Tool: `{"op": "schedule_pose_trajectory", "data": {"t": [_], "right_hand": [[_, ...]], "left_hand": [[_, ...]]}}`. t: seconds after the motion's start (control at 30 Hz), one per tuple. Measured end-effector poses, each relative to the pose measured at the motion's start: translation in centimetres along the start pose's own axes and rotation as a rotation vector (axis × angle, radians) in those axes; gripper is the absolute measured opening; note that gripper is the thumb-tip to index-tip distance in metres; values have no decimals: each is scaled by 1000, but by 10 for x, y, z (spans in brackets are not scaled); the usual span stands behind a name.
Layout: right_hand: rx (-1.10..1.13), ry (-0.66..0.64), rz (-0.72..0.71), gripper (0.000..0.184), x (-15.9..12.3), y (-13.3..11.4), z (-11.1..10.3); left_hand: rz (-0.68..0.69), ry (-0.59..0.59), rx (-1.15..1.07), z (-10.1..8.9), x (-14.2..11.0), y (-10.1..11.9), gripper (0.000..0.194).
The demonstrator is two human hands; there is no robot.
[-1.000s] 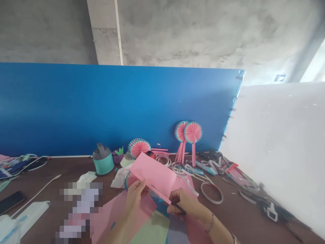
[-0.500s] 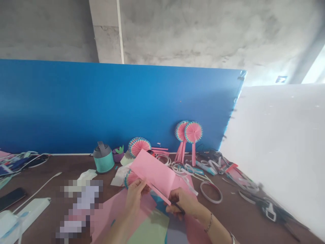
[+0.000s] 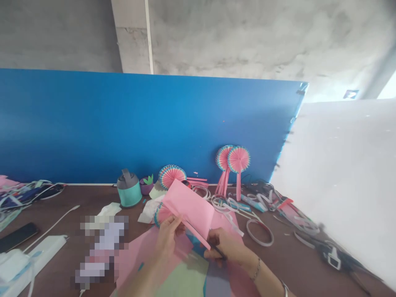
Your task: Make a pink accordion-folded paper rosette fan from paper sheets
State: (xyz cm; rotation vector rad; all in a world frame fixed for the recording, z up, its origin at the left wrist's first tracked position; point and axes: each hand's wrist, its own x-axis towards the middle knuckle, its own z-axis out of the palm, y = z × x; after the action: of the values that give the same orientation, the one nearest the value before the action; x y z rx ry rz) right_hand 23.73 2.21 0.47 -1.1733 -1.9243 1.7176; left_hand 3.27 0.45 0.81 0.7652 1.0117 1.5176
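A pink paper sheet is held up at a slant over the table, a narrow strip partly cut along its lower edge. My left hand pinches that lower edge between thumb and fingers. Wrapped round dark-handled scissors, my right hand sits at the sheet's lower right corner; the blades are mostly hidden by the paper. Below lie more pink sheets, a light green sheet and a greyish-purple one. A pleated paper fan shows partly behind the held sheet.
Pink pleated fans with handles lean on the blue partition. Rolls of white tape and loose strips lie to the right. A teal pot stands at the back left, with a phone and a power strip nearer.
The view has shifted slightly, so things on the table sit a little further right. Both hands keep their hold on the paper and scissors; the strip stands slightly further from the sheet.
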Motion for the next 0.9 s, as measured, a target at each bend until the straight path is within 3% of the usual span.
{"op": "schedule_pose_trajectory", "data": {"t": [0.23,0.53,0.9], "right_hand": [[10,8,35,31,-3,-8,1],[-47,28,17,17,-12,-24,3],[-8,35,-21,20,-8,-16,4]], "left_hand": [[-41,20,2,0,0,-1,35],[7,12,109,0,-2,3,40],[-9,22,91,-2,-1,1,39]]}}
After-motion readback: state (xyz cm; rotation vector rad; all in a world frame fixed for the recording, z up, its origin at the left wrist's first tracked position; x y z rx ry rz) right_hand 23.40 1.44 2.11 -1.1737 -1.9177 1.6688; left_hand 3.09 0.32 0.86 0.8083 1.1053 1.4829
